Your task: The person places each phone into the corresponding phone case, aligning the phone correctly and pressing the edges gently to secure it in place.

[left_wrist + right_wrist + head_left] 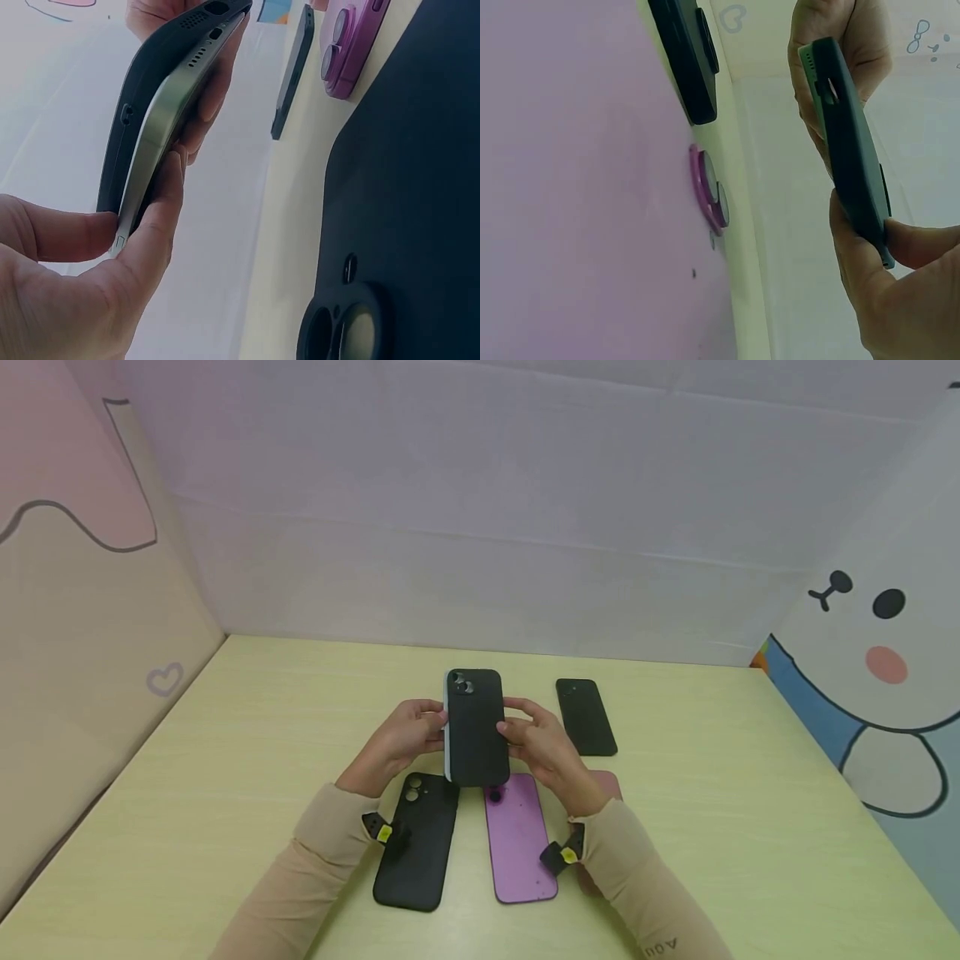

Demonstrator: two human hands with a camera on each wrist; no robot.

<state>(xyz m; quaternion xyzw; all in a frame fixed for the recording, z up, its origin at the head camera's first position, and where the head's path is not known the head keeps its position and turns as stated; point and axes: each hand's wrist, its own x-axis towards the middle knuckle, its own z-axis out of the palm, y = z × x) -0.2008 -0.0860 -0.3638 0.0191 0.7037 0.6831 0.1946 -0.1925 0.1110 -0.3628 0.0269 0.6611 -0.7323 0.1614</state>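
Held up over the table between both hands is a phone (171, 112) with a pale metal edge, partly seated in a black phone case (478, 735). Along the left side the case stands off from the phone, and a gap shows in the left wrist view. On the right side the case (851, 150) wraps the phone's edge. My left hand (408, 735) pinches the left edge, thumb on the case and fingers behind the phone. My right hand (543, 747) grips the right edge between thumb and fingers. The phone's screen side is hidden in the head view.
On the pale table (262, 760) below lie a black phone (420, 847) at left, a purple phone (519, 847) in the middle and a pink phone (606, 783) partly under the right forearm. Farther back at right lies another black phone (587, 718). Fabric walls (480, 527) surround the table.
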